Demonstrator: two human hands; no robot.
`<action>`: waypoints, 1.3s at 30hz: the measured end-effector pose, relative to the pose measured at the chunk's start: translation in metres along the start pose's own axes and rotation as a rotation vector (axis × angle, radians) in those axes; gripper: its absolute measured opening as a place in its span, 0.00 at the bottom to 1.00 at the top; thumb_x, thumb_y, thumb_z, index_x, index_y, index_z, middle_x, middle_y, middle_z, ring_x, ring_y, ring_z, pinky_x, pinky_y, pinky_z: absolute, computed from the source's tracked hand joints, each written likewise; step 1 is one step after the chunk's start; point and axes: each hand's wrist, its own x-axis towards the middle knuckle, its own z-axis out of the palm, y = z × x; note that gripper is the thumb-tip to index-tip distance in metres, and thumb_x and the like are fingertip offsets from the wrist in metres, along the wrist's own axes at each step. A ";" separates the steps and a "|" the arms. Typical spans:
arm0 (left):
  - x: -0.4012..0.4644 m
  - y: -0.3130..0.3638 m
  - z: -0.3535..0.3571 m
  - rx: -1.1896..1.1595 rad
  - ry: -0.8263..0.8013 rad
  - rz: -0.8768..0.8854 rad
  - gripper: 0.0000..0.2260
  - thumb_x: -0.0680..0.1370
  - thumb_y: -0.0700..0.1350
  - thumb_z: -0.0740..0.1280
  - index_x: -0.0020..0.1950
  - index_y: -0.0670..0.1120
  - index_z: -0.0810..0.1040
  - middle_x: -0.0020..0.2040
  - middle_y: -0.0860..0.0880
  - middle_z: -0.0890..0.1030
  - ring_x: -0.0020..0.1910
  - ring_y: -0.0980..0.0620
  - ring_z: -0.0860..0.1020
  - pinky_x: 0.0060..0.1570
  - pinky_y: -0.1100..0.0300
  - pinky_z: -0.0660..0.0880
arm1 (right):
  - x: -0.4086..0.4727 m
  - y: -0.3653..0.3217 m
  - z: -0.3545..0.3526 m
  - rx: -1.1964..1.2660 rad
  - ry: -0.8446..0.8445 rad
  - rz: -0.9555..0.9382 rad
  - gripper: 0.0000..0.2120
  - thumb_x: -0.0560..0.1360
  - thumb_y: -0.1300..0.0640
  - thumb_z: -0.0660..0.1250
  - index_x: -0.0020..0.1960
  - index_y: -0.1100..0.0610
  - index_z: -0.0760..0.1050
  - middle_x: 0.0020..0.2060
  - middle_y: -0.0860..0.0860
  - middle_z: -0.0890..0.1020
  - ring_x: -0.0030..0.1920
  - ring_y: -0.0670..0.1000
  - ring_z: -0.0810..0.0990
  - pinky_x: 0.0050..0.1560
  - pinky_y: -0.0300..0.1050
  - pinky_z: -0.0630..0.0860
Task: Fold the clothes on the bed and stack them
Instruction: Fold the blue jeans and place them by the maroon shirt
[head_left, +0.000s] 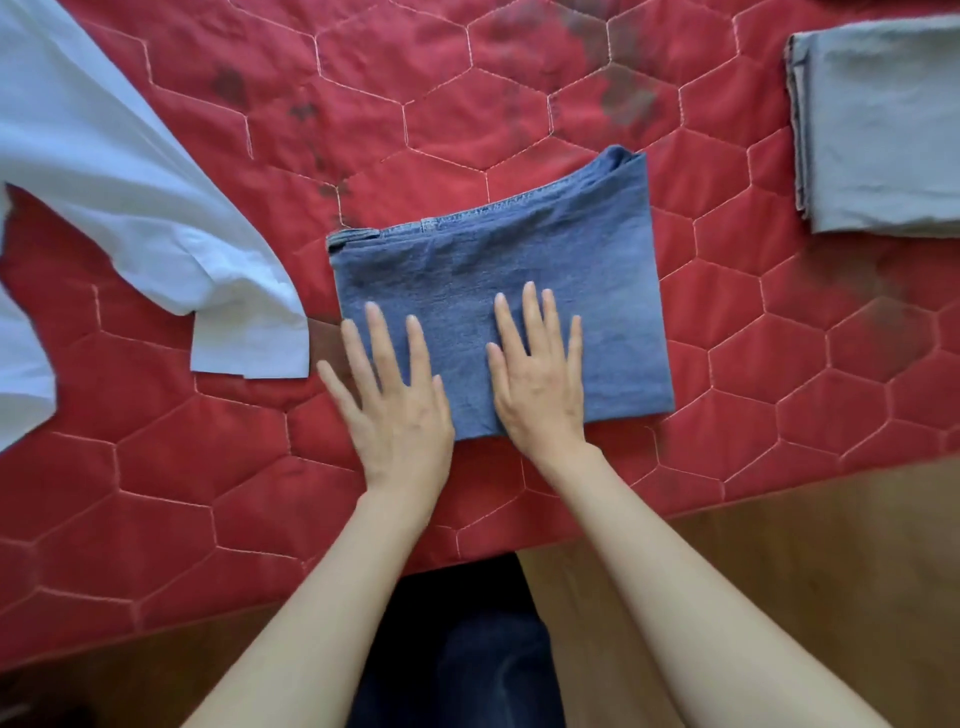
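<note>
1. Folded jeans (498, 291) lie flat on the red quilt (597, 135), near the bed's front edge, roughly centred in view. The waistband runs along the far side; the folded bulk shows at the far right corner.
2. Left hand (397, 410): fingers straight and spread, palm down. Its fingertips lie on the near left corner of the jeans; the palm sits on the quilt just off the cloth edge.
3. Right hand (540, 379): fingers straight, slightly spread, pressed flat on the near middle of the jeans. Neither hand pinches anything.
4. Open quilt lies beyond the jeans and to their right, up to a folded grey garment (883, 130) at the far right, well apart from the jeans.
5. A white shirt (130, 171) lies unfolded on the left; its sleeve hem ends just beside the left edge of the jeans, not touching them.
6. The bed's front edge runs diagonally behind the wrists; wooden floor (779, 561) shows below it.
7. The white shirt and grey garment are both cut off by the frame. Dark patches on the far quilt are hard to make out. The fingers look slightly blurred.
</note>
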 end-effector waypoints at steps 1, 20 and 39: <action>0.000 0.003 0.004 0.035 0.001 0.116 0.25 0.81 0.48 0.55 0.78 0.44 0.58 0.78 0.38 0.54 0.77 0.39 0.53 0.73 0.37 0.48 | -0.002 -0.006 0.002 0.015 0.004 -0.069 0.24 0.82 0.49 0.49 0.77 0.53 0.59 0.77 0.56 0.58 0.78 0.55 0.53 0.75 0.61 0.50; 0.030 0.020 0.008 0.056 -0.098 0.501 0.28 0.81 0.54 0.45 0.79 0.42 0.56 0.79 0.44 0.55 0.78 0.45 0.53 0.75 0.44 0.49 | -0.014 0.121 -0.007 0.012 -0.063 0.154 0.28 0.81 0.47 0.45 0.79 0.55 0.50 0.78 0.58 0.52 0.77 0.58 0.52 0.76 0.58 0.52; 0.083 -0.022 0.010 0.066 0.077 0.285 0.26 0.81 0.52 0.51 0.79 0.45 0.55 0.79 0.43 0.54 0.78 0.45 0.52 0.75 0.49 0.44 | 0.023 0.062 -0.018 0.026 0.110 0.063 0.25 0.80 0.51 0.55 0.76 0.55 0.61 0.77 0.58 0.58 0.77 0.58 0.54 0.75 0.64 0.50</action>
